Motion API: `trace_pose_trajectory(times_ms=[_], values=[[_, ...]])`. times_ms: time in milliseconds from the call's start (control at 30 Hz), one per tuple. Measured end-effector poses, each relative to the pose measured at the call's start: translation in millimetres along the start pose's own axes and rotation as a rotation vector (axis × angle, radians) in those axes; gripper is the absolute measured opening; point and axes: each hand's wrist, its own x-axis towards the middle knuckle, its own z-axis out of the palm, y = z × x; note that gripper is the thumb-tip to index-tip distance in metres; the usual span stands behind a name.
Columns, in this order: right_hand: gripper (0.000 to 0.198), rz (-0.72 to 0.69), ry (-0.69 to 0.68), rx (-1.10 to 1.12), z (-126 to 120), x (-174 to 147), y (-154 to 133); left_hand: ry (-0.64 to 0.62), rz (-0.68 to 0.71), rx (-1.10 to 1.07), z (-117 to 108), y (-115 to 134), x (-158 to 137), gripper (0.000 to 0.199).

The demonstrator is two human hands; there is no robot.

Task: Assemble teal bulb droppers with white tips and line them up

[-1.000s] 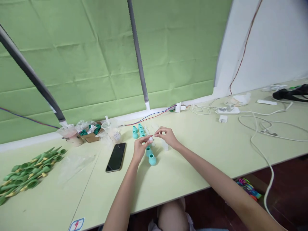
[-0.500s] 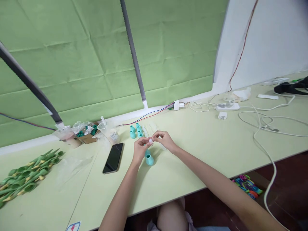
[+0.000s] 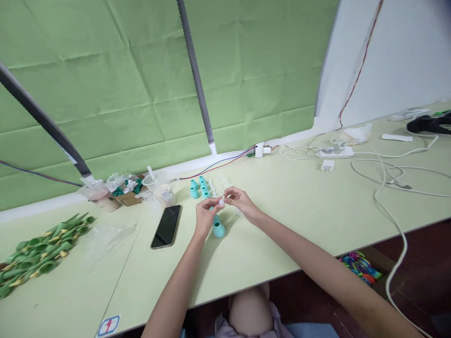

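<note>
My left hand (image 3: 206,215) is closed in a pinch on a small white piece (image 3: 221,201), too small to make out its kind. From the other side, the fingertips of my right hand (image 3: 239,201) are pinched together at the same piece. Just below my hands stands a turquoise vase-shaped piece (image 3: 219,229) with a round opening on top; another is partly hidden behind it by my left hand. Beyond my hands, several more turquoise pieces (image 3: 194,191) stand in rows, beside rows of small whitish pieces (image 3: 223,182).
A phone (image 3: 166,227) lies left of my hands, with a plastic cup (image 3: 160,188) behind it. Green tube-like pieces (image 3: 45,249) are heaped at far left. A power strip (image 3: 335,152) and loose white cables (image 3: 378,188) lie on the right. A box of colourful items (image 3: 359,267) sits below the table edge.
The view has shifted slightly. My hands stay together on the small white piece, with my right fingertips a little higher on it.
</note>
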Motion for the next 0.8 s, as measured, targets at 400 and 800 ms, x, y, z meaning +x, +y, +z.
trace_pose_trajectory(times_ms=[400, 800], values=[[0.028, 0.388, -0.112, 0.237, -13.1, -0.4, -1.2, -0.007, 0.033, 0.092, 6.9, 6.0, -6.7, 0.013], [0.024, 0.346, -0.108, 0.321, -15.4, 0.3, 10.5, 0.007, 0.154, 0.237, 8.3, 3.5, -10.8, 0.014]])
